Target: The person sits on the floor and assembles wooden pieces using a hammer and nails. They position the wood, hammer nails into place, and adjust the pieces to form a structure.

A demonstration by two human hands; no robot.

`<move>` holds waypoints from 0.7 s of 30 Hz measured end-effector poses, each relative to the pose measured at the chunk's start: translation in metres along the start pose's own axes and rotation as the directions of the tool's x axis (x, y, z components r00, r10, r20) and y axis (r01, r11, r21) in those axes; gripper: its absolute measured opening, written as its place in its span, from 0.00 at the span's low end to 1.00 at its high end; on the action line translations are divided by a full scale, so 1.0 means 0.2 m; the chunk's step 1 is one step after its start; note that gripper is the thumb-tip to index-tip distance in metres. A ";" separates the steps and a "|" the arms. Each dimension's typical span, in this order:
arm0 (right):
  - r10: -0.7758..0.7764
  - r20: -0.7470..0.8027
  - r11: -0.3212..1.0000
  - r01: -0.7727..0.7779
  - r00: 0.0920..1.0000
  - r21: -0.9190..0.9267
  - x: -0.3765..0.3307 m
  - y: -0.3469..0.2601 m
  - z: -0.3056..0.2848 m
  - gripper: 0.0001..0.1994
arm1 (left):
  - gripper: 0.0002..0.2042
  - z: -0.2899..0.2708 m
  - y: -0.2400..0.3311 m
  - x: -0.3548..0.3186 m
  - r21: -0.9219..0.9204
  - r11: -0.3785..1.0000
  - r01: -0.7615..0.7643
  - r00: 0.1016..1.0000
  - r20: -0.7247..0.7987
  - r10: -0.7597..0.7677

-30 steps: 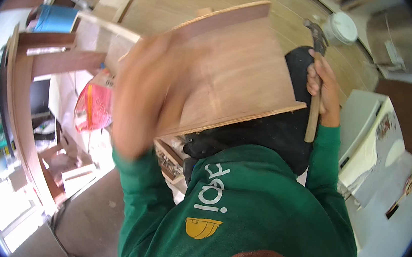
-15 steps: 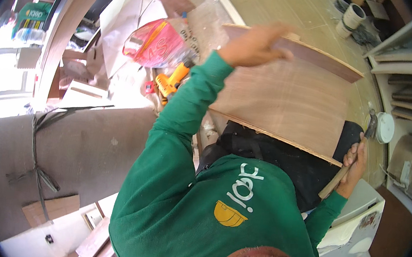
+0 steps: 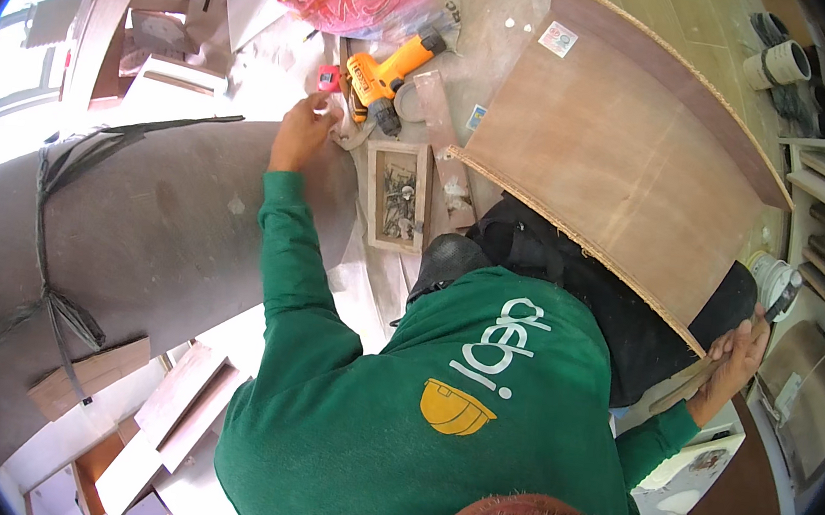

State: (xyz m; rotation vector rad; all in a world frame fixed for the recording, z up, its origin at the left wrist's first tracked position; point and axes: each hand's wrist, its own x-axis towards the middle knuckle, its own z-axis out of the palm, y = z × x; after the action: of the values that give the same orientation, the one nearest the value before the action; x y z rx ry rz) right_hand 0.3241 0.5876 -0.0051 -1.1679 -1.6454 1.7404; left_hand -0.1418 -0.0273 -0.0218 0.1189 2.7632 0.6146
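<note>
Apparently fetching fasteners: left hand reaches far, grip pinching something small beside the yellow drill and nail tray; right hand clasps the hammer under the plywood panel; next calls for careful lifting

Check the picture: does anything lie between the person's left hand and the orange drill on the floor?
Nothing large. The left hand sits just left of the orange drill; only a small red object lies in the gap beside its fingertips. The right hand grips a hammer on the far side of the plywood panel.
</note>
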 end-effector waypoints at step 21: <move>-0.004 0.252 0.882 0.122 0.968 -0.455 -0.40 -0.24 0.53 0.25 | 0.32 0.06 -0.01 0.08 0.142 0.981 -0.130 0.990 -0.026 0.135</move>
State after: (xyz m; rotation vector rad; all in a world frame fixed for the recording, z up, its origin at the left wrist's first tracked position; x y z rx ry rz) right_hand 0.2683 0.4709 0.0538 -1.1095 -2.3226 1.5359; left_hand -0.1530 -0.0219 -0.0384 0.3288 2.8491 0.4585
